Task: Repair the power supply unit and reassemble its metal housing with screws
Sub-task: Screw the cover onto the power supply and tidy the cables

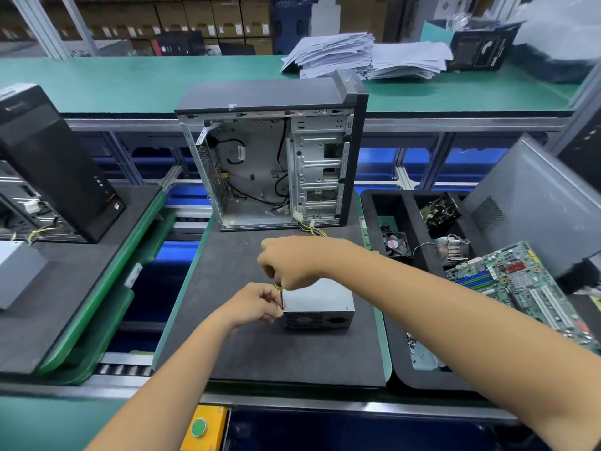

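Note:
A grey metal power supply unit point(320, 304) lies on the dark foam mat point(266, 349), its vented face toward me. My right hand point(292, 263) grips the yellow handle of a screwdriver point(279, 296) held upright over the unit's left top corner. My left hand point(257, 305) pinches the shaft near the tip, right at that corner. Any screw under the tip is hidden by my fingers.
An open, mostly stripped computer case point(273, 164) stands behind the unit, loose yellow cables point(312, 229) at its foot. A black tray point(403, 203) on the right holds a fan point(396, 244), a heatsink and a motherboard point(520, 284). Another case point(52, 164) lies left.

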Available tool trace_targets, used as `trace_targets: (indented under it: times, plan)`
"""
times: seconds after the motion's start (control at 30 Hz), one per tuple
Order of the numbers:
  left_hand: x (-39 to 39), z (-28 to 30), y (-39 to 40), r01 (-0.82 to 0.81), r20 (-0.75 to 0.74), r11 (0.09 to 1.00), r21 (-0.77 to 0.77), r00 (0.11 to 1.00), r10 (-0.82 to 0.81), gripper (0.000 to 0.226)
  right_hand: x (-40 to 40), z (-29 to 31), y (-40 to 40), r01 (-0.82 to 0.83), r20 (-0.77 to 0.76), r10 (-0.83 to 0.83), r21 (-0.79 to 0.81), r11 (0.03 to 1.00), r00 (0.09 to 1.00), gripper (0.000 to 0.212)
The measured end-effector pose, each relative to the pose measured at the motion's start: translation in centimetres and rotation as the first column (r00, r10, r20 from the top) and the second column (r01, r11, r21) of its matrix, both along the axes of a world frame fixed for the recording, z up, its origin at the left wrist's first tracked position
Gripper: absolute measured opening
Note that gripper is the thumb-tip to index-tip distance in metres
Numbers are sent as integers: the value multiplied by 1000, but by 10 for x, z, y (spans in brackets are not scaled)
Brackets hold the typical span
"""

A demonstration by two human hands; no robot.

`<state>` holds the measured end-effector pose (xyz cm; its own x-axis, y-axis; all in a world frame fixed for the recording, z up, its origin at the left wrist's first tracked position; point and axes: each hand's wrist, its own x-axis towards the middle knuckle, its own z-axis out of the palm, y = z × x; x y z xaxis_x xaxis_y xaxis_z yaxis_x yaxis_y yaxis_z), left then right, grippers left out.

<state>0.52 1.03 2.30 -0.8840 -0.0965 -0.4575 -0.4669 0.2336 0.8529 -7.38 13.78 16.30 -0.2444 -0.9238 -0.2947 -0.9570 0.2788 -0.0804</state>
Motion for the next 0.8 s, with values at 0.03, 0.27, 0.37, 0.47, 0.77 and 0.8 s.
trace_targets:
  times: [0.03,0.27,0.37,0.47,0.77,0.8]
  plan:
    - [0,0,0,-1,-1,1000,-2,1000,1,14,1,0,0,-5,-18,5,-22,1000,1000,12]
    - [-2,1,0,3,3,1000,-1,1000,-3,17,7,-5,-2,94,-113,-100,-52,994,989,28]
    - [-2,0,-1,18,10,1000,-4,1000,-18,11,7,-5,-2,51,14,-51,-14,999,999,21]
    - [-3,1,-1,11,15,1000,-10,1000,-11,17,7,-4,-6,94,-70,-98,-63,994,993,11]
    - [-1,1,-2,20,10,999,-27,1000,-20,21,-1,-2,1,119,-94,-117,10,993,989,16]
    - [-1,1,-3,25,6,999,-28,1000,-25,19,-3,-1,1,118,-57,-118,-6,993,991,20]
